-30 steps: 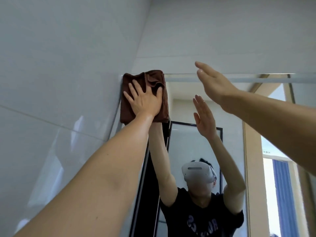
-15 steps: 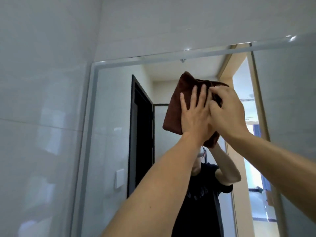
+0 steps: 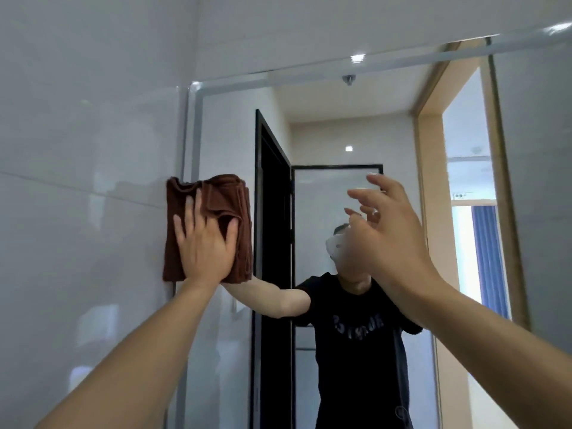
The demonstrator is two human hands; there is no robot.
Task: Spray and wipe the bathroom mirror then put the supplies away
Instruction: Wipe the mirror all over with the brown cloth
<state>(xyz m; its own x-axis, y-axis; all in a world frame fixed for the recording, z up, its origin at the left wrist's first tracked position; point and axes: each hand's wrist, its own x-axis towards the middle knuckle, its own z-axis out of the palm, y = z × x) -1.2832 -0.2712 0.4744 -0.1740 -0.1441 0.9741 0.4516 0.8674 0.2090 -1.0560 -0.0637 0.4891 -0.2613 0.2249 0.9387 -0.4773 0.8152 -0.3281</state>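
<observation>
Presently, at the far left, the tiled wall (image 3: 77, 150) meets the mirror (image 3: 340, 134) along its pale frame (image 3: 192, 134), and your cloth (image 3: 210, 218) now sits right on that edge. It is a folded brown cloth, lying partly over the frame and partly over the wall tile. Half a second ago it was near the middle of the glass, with both of your hands on it. It has since travelled to the left edge, lower than the top corner where it was one second ago.

Your left hand (image 3: 204, 246) lies flat on the cloth, its fingers (image 3: 193, 212) straight and spread. They press the cloth against the surface and do not curl round it.

Further right, your right hand (image 3: 390, 230) has come off the cloth. It is raised in front of the glass, well apart from the cloth, with fingers loosely bent and nothing in them. I cannot tell whether it touches the glass.

Judgement: wiping is under way, now one-handed, working along the left margin. The right side and lower part of the mirror probably remain to be wiped. No spray bottle is in view, and nothing has been put away yet.
</observation>
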